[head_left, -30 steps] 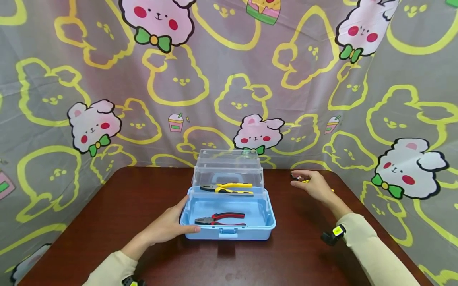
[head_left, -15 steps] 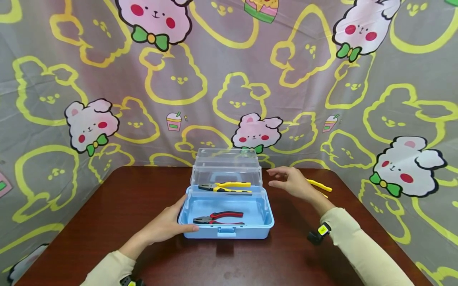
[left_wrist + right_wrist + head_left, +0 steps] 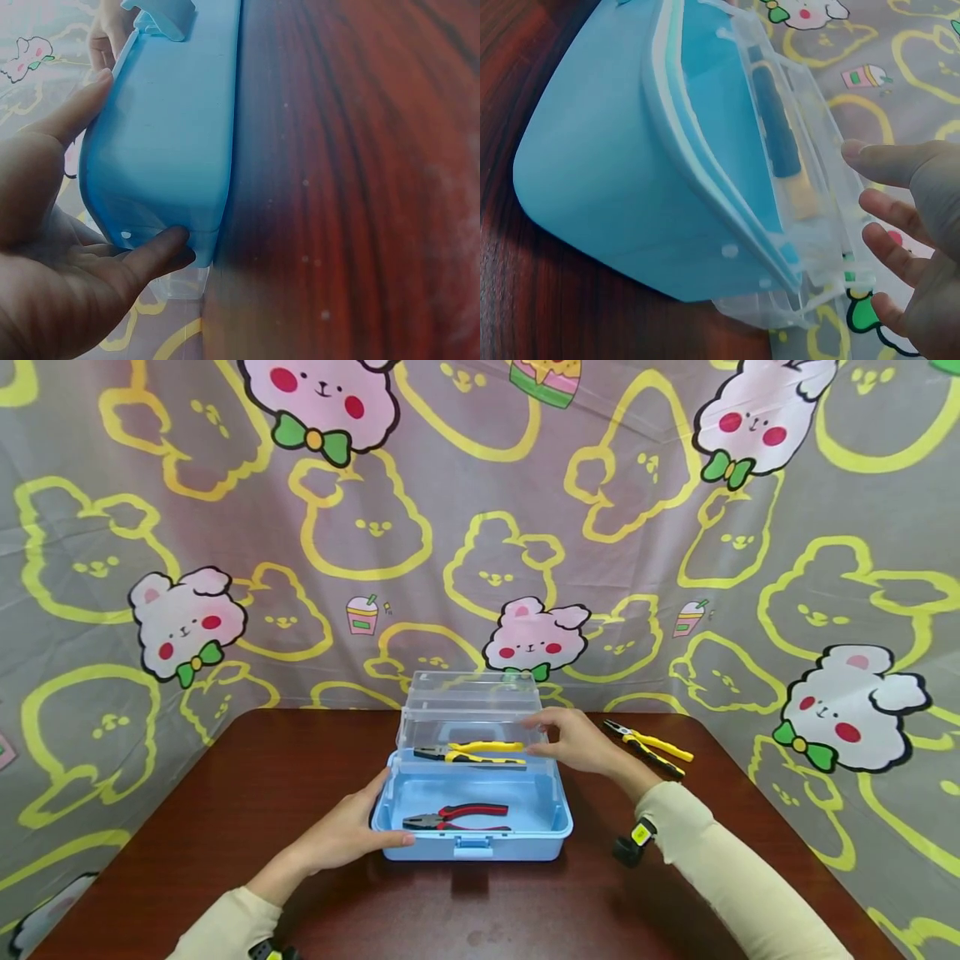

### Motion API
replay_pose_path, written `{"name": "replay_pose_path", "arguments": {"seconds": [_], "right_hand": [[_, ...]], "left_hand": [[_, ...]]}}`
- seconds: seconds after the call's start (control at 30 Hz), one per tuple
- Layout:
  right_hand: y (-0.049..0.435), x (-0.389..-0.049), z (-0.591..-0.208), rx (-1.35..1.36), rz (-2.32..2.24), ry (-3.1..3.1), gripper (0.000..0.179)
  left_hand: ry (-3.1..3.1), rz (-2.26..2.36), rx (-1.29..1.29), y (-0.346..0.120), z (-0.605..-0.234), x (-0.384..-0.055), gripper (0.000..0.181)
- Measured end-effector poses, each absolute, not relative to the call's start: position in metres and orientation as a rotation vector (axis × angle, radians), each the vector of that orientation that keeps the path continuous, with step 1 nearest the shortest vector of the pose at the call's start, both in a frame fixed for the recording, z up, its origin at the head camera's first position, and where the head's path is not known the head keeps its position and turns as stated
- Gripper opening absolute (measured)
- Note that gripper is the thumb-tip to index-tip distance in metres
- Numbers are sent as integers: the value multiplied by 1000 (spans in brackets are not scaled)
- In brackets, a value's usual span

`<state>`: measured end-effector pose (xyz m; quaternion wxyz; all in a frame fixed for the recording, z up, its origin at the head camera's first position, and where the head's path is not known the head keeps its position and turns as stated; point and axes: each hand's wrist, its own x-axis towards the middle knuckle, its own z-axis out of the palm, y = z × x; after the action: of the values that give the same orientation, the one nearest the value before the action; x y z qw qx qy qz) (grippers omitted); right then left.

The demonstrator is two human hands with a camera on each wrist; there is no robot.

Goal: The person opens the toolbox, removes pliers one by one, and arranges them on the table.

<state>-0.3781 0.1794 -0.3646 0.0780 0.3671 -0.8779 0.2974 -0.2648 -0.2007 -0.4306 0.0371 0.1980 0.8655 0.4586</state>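
A light blue toolbox stands open on the table. My left hand grips its front left corner; in the left wrist view the thumb lies along the rim and the fingertips press the side wall. Red-and-black pliers lie in the blue bottom. Yellow-and-black pliers rest in the clear tray above it. My right hand hovers at the tray's right end, fingers spread and holding nothing in the right wrist view, apart from the clear plastic.
Another pair of yellow-and-black pliers lies on the dark wooden table, right of the box. Behind it rises the raised clear lid. A patterned cloth hangs at the table's far edge.
My right hand has moved left from the pliers on the table to the tray's right end, uncovering those pliers. The left hand stays on the box corner.
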Motion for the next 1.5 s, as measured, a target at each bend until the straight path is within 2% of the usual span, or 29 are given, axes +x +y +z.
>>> {"name": "replay_pose_path", "arguments": {"seconds": [0.47, 0.9, 1.3, 1.5], "right_hand": [[150, -380, -357, 1201, 745, -2711, 47], [138, -386, -355, 1177, 632, -2869, 48], [134, -392, -354, 1207, 323, -2988, 38], [130, -392, -351, 1113, 325, -3056, 43]], "left_hand": [[2653, 1416, 618, -201, -430, -264, 116], [2649, 1410, 614, -200, -431, -265, 116], [2635, 1429, 584, -201, -432, -266, 117], [2637, 1427, 604, -200, -433, -266, 116]]}}
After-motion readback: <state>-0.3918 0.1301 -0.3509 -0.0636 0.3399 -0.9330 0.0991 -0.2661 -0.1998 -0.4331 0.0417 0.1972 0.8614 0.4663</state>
